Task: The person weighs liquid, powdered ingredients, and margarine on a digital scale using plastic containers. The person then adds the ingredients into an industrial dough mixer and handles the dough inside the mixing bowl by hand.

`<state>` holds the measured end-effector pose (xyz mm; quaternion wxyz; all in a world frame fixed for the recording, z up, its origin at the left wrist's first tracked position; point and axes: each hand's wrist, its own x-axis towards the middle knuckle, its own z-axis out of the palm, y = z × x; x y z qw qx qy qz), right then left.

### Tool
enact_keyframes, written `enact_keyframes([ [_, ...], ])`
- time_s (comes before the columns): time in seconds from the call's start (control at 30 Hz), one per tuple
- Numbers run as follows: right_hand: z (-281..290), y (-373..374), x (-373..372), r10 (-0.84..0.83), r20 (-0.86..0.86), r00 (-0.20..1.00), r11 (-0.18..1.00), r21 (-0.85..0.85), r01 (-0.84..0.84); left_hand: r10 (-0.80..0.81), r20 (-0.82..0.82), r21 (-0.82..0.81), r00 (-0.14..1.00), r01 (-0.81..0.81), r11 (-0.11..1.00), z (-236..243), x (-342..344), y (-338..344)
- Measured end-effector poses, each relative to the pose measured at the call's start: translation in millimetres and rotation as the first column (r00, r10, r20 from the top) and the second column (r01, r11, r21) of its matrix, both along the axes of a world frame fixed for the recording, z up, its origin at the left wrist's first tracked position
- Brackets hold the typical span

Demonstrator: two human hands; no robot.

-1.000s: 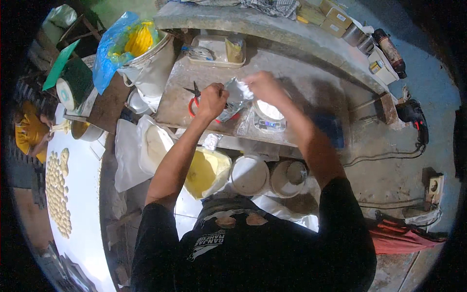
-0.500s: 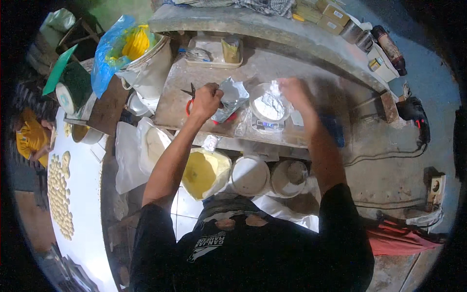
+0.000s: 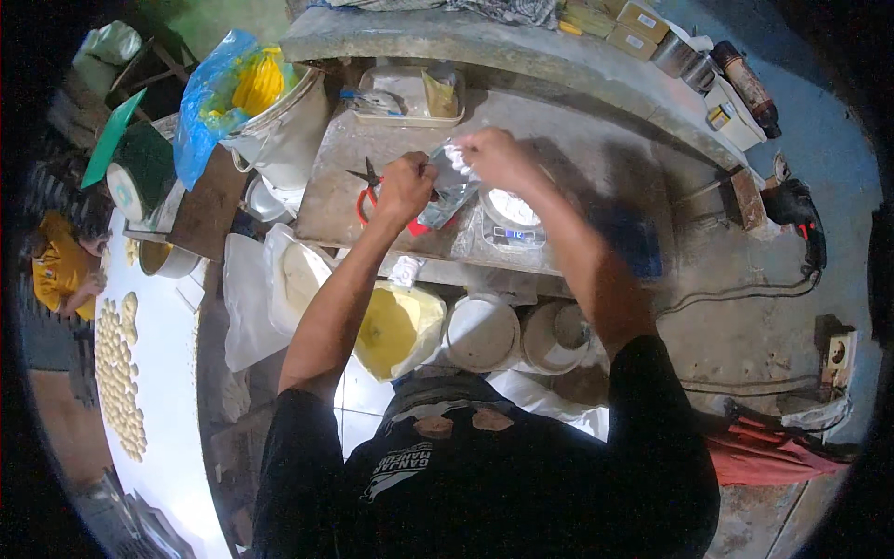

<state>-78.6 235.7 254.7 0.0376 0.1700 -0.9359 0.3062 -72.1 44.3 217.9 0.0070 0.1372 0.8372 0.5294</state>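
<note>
My left hand (image 3: 408, 186) is closed on the edge of a silver foil bag (image 3: 451, 197) above the worktable. My right hand (image 3: 498, 156) is closed at the bag's upper end, next to a white clump (image 3: 458, 158); what its fingers pinch cannot be made out. Below my right forearm, a round bowl of white powder (image 3: 507, 207) rests on a small digital scale (image 3: 514, 238), partly covered by the arm. Scissors (image 3: 367, 194) with red handles lie just left of my left hand. Something red peeks out under the bag.
Behind the hands sits a shallow tray (image 3: 424, 120) under a raised concrete ledge (image 3: 503, 47). A white bucket (image 3: 293, 130) with blue plastic stands left. Below the table edge are a yellow-lined container (image 3: 419, 321) and lidded tubs (image 3: 481, 333). Another person (image 3: 63, 265) is far left.
My right hand has moved left from over the bowl to the foil bag, with the white clump beside its fingers. My left hand stays in nearly the same place on the bag.
</note>
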Motion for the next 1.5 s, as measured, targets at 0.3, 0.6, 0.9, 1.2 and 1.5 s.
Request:
enact_keyframes([
  [0.3,21,61,34,-0.279,0.204,0.938,0.81,-0.476,0.344,0.023,0.039,0.087,0.999,-0.026,0.996,-10,-6,-18],
  [0.6,4,74,61,-0.508,0.172,0.844,0.83,-0.163,0.533,0.028,0.067,0.105,0.997,-0.035,0.994,8,-8,-17],
  [0.9,-33,79,52,-0.479,-0.08,0.874,0.858,-0.253,0.447,0.056,0.127,0.226,0.99,-0.083,0.971,7,-50,-25],
  [1.2,-61,99,70,-0.401,0.224,0.888,0.913,0.025,0.406,0.15,0.009,0.513,0.989,-0.134,0.848,0,-142,-45],
  [1.5,-82,136,95,-0.405,0.135,0.904,0.873,-0.235,0.427,0.103,-0.137,0.6,0.985,0.0,0.8,-33,-240,-22],
])
